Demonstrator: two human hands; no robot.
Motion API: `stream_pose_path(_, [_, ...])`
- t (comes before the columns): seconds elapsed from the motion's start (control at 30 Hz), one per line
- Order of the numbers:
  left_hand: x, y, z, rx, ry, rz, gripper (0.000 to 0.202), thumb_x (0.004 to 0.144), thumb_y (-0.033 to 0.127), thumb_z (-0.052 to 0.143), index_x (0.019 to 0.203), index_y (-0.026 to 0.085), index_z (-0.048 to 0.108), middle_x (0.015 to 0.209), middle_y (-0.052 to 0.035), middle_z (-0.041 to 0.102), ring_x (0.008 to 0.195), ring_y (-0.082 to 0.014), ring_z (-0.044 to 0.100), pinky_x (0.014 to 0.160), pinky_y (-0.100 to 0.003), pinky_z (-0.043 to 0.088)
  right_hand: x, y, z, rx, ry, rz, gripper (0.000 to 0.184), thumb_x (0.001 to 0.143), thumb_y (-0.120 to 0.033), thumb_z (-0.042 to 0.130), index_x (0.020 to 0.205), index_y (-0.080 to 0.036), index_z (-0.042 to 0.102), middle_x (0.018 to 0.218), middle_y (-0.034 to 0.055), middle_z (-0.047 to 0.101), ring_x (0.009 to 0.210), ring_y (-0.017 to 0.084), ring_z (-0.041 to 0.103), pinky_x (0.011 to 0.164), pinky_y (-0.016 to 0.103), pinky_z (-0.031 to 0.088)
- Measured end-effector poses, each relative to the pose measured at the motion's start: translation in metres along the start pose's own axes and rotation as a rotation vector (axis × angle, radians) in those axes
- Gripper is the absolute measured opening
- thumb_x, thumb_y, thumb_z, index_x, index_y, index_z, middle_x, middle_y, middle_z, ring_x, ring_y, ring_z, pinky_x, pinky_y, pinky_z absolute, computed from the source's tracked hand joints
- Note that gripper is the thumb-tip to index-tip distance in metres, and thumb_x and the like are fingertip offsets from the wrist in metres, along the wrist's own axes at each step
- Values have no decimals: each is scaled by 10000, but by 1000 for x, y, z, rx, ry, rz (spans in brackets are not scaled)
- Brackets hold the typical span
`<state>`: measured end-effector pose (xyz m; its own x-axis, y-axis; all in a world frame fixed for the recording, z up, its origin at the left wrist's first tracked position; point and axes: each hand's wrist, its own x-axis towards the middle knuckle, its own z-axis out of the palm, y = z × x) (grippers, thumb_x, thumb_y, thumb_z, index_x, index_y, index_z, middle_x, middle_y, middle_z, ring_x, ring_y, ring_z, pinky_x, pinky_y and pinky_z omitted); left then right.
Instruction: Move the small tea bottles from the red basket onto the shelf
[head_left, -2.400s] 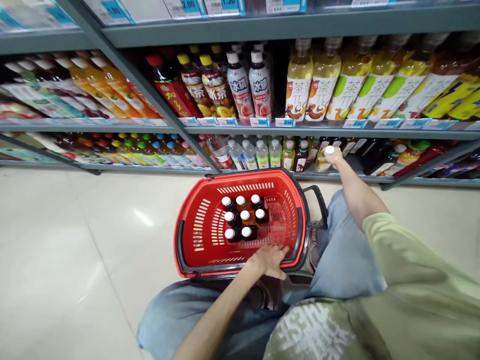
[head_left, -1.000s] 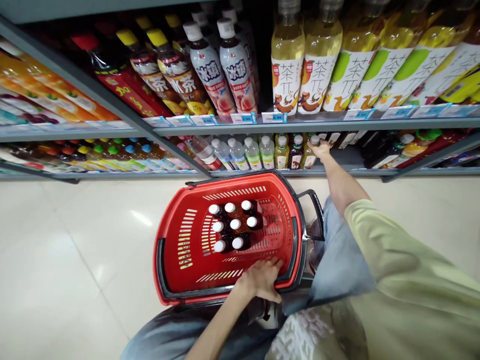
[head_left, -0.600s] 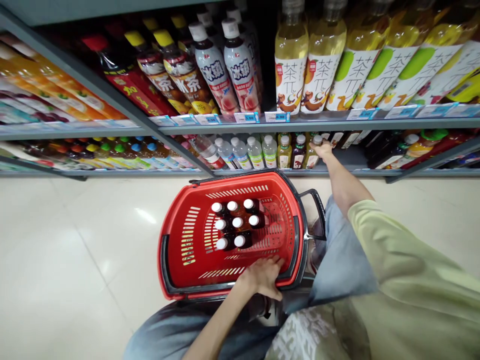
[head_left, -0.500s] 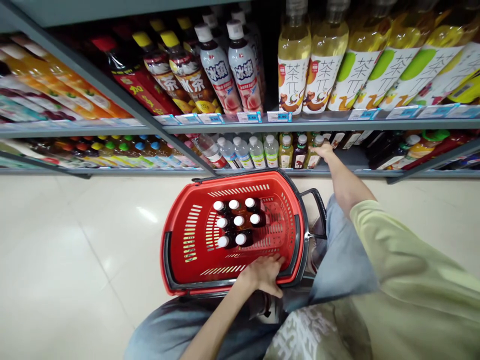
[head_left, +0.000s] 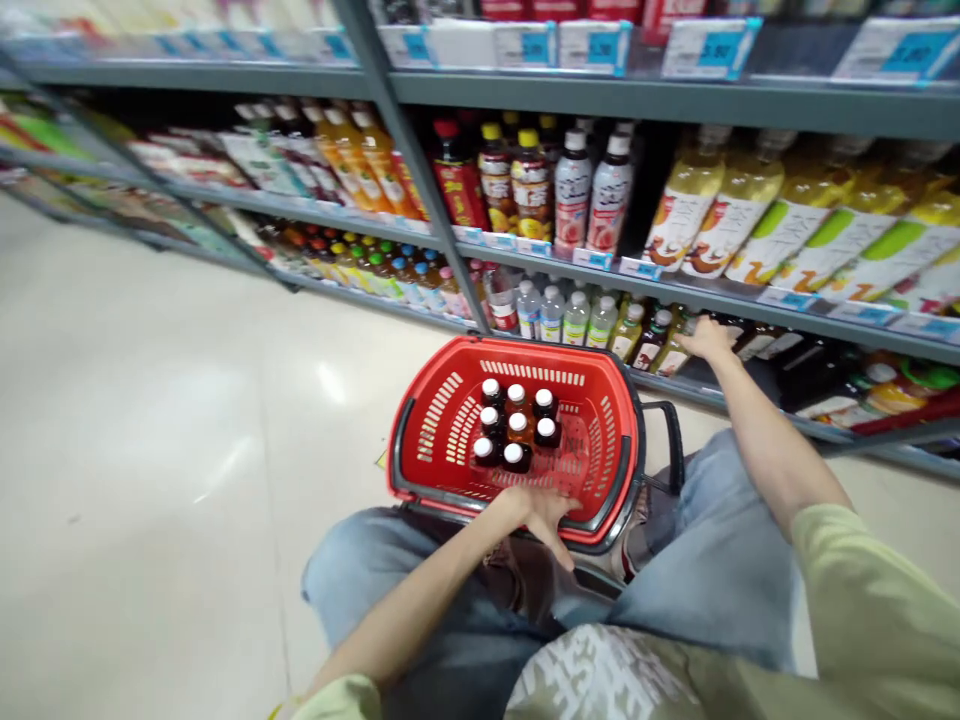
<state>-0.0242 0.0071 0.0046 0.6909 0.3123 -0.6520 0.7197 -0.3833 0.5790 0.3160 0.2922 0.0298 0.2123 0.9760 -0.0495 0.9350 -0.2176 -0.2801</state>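
My left hand [head_left: 541, 512] lies over the near rim of a red shopping basket [head_left: 628, 375], its thumb spread away from its fingers. Inside the basket, several dark and amber drink bottles [head_left: 517, 425] stand upright in a cluster, white caps up. My right hand [head_left: 709, 338] reaches to the bottom shelf and closes around the upper part of a yellowish drink bottle [head_left: 670, 358], with some fingers hidden. Left of it stands a dark bottle [head_left: 646, 350] with a pale cap, then another yellowish bottle [head_left: 624, 342].
Clear bottles [head_left: 576, 320] stand farther left on the bottom shelf. Above runs a shelf edge [head_left: 555, 268] with price tags, bearing large yellow tea bottles [head_left: 765, 230]. The basket's black handle [head_left: 675, 450] sticks out to the right. Pale floor [head_left: 187, 500] stretches left.
The view has turned and lifted, showing more shelves above and to the left. My right hand stays at the same bottle, my left hand at the basket's rim.
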Motion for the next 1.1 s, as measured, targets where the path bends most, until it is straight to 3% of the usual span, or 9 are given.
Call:
stream_pose_path(0.07, [-15,-10,-9,-33,56,-10,959,698,677,755,1491,229,454,1449,-123,610,1329,-306,582,1115,-393,456,-13,-12,-3,-38,-132,-201,503,807,-505,699,1180,-169,664,1204,211,686,1172,368,637,1002,466,519])
stream_pose_path(0.17, [-41,-32,-22,44,324,-264,752,838,592,681,1470,239,478,1394,-92,651,1250,-242,636,1036,-307,495,-38,-36,-1,-26,-407,-527,529,827,-575,644,1222,-224,672,1230,133,706,1119,324,681,1004,438,537])
stream_pose_path(0.3, [-69,-71,-29,87,541,-597,595,980,427,529,1494,140,447,1514,-214,506,1388,-334,509,1114,-436,435,-78,-69,9,-68,-679,-795,559,855,-574,619,1325,-273,637,1310,90,685,1175,297,665,1049,405,513])
stream_pose_path(0.43, [-68,-103,-26,51,517,-797,613,944,375,606,1483,116,469,1490,-260,509,1383,-387,505,1083,-500,463,-109,-96,14,-347,-623,-877,647,911,-507,580,1434,-127,566,1353,193,642,1250,351,608,1067,437,473])
stream_pose_path(0.6, [-37,-124,-18,-14,398,-725,601,855,381,760,1376,132,593,1408,-190,607,1260,-292,618,1070,-444,504,-125,-119,9,-565,-546,-899,600,960,-436,535,1444,-82,548,1344,214,641,1291,402,558,1059,480,449])
stream_pose_path(0.83, [-4,-139,-5,-47,440,-822,353,953,313,665,1257,134,644,1360,-139,627,1232,-267,620,1050,-499,515,-121,-123,6,-555,-583,-906,599,975,-440,527,1451,-77,528,1331,244,639,1269,387,589,1038,475,455])
stream_pose_path(0.97, [12,-144,1,-76,469,-892,298,966,340,649,1175,128,670,1232,-115,681,1136,-243,663,987,-475,553,-121,-118,7,-500,-611,-905,569,959,-491,571,1404,-138,575,1308,216,660,1235,352,624,1029,440,466])
stream_pose_path(1.1, [18,-144,3,-81,501,-918,258,966,323,650,1126,122,673,1166,-99,693,1059,-219,677,922,-436,580,-125,-117,7,-528,-621,-921,580,962,-490,566,1415,-128,565,1278,225,672,1199,350,648,999,429,484])
